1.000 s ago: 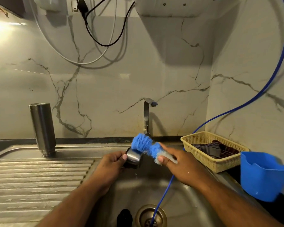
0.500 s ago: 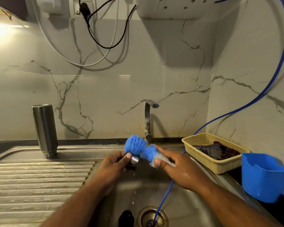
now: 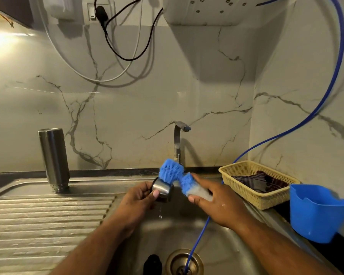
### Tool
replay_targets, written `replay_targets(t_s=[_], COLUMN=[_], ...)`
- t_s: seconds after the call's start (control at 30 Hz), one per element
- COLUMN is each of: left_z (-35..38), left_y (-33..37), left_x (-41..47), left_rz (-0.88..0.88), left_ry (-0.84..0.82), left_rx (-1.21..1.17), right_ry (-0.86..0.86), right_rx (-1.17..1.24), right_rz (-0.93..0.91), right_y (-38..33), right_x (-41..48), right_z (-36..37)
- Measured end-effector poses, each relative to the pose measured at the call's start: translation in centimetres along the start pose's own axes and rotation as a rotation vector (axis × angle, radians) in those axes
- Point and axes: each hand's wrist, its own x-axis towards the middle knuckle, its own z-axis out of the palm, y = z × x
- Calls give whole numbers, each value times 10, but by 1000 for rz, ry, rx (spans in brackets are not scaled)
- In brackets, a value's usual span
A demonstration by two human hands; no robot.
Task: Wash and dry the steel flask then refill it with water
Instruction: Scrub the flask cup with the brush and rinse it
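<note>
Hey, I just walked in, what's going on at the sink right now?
A person is washing up at the sink. The left hand holds a small steel cap, likely the flask's lid, over the basin. The right hand grips a blue brush with its bristles against the cap. Drops fall below it. The steel flask stands mouth down on the drainboard, untouched.
</note>
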Motion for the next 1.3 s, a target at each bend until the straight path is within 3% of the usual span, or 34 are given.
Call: replay_targets(t_s=[0.27, 0.37, 0.73, 0.83, 0.97, 1.1, 1.23, 1.3], left_z=[1, 2, -4, -4, -7, -9, -11, -10], left_y=[0, 3, -1, 0, -1, 0, -2, -1], left_x=[1, -2, 1, 0, 1, 1, 1, 1], left_rz=[-48, -26, 95, 75, 118, 110, 137, 126], left_ry=[-10, 1, -32, -32, -42, -25, -32, -38], left_rx=[-124, -64, 87, 92, 183, 159, 179, 153], right_ry=[6, -69, 27, -64, 42, -38, 42, 25], right_rx=[-15, -61, -38, -135, -56, -108, -33, -30], right_rz=[-9, -60, -5, -86, 9, -57, 64, 17], right_y=[0, -9, -3, -9, -5, -9, 0, -4], right_x=[1, -3, 0, -4, 1, -3, 2, -1], right_z=[0, -1, -5, -5, -3, -5, -5, -6])
